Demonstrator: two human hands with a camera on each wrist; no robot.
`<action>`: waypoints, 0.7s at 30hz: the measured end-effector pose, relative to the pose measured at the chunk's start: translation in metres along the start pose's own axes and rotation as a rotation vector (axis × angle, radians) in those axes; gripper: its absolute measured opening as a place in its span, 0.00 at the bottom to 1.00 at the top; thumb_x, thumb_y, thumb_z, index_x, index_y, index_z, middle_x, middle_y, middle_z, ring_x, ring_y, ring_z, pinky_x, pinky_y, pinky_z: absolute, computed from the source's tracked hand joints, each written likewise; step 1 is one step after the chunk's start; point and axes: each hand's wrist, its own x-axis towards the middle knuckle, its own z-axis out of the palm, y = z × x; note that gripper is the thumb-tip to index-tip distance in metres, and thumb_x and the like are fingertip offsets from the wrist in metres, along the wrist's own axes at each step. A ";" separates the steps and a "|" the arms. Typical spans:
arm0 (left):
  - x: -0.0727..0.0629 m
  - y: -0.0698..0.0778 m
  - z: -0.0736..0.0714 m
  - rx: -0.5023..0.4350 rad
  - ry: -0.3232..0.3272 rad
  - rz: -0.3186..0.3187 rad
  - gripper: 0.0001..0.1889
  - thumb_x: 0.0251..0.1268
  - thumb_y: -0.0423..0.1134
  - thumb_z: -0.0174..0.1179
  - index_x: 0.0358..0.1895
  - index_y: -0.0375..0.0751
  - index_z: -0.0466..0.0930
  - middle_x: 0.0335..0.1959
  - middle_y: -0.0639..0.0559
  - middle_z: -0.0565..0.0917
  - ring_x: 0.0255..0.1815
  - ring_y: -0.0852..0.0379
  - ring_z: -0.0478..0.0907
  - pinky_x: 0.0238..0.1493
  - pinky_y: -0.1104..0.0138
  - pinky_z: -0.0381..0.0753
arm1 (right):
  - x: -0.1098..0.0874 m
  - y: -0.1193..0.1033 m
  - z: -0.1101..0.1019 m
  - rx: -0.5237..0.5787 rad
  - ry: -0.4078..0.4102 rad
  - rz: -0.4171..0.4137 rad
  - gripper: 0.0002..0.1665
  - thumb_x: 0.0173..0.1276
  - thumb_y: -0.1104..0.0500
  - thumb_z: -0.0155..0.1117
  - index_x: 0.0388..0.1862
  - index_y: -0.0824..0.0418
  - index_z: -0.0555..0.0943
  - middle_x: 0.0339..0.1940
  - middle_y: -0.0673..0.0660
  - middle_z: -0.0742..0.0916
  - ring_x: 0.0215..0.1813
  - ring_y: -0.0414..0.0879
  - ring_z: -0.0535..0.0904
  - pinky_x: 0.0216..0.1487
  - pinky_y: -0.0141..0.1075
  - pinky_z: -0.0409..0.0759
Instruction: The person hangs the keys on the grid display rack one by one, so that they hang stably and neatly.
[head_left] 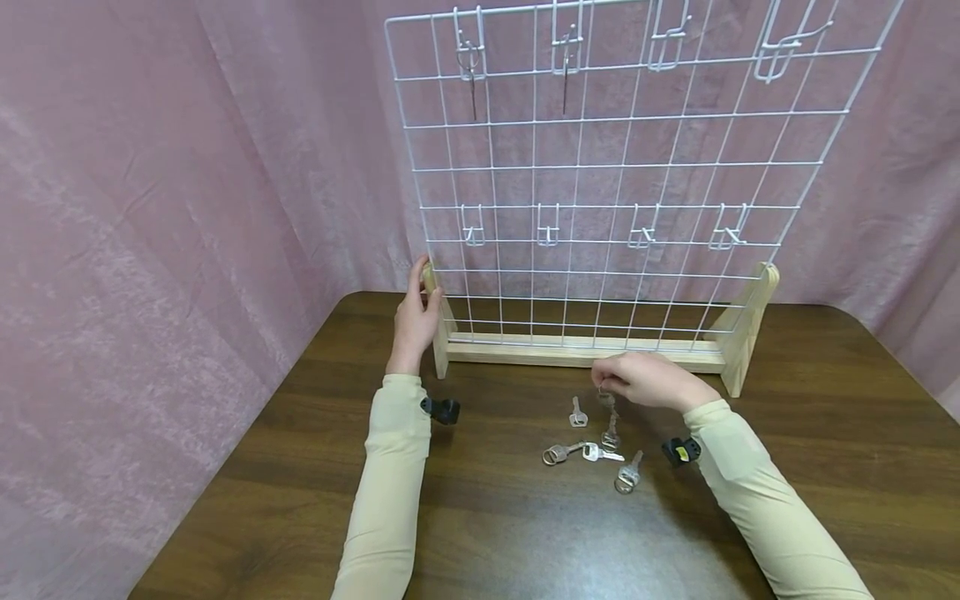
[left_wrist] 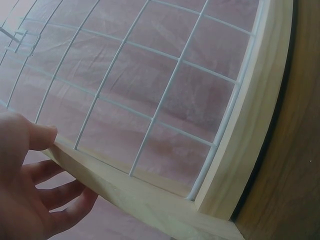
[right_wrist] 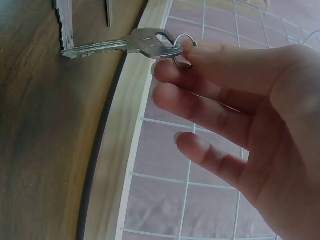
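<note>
My right hand (head_left: 639, 380) pinches the small metal ring of a key (right_wrist: 145, 44) between thumb and forefinger, the other fingers loosely bent. The key's tip points down toward the tabletop, close above another key (head_left: 611, 437). More keys, some with rings, lie near it: one key (head_left: 577, 414) by the hand, another key (head_left: 600, 452) in the middle, a ringed key (head_left: 627, 475) nearer me. My left hand (head_left: 415, 323) grips the wooden side support (left_wrist: 115, 200) of a white wire grid rack (head_left: 622, 167), thumb on one face and fingers on the other.
Keys hang from two upper hooks, a left key (head_left: 471, 62) and a second key (head_left: 566, 67). Two upper hooks to the right and the lower row of hooks (head_left: 547, 233) hold nothing. The rack's wooden base (head_left: 525, 352) stands on the brown table (head_left: 300, 467), before a pink curtain (head_left: 187, 167).
</note>
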 end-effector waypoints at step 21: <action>0.002 -0.002 0.002 0.004 0.001 0.001 0.30 0.76 0.44 0.47 0.74 0.73 0.48 0.68 0.38 0.72 0.54 0.40 0.80 0.46 0.48 0.82 | 0.002 -0.003 -0.005 -0.043 0.121 0.011 0.05 0.68 0.63 0.60 0.34 0.53 0.78 0.26 0.43 0.84 0.28 0.33 0.75 0.31 0.36 0.77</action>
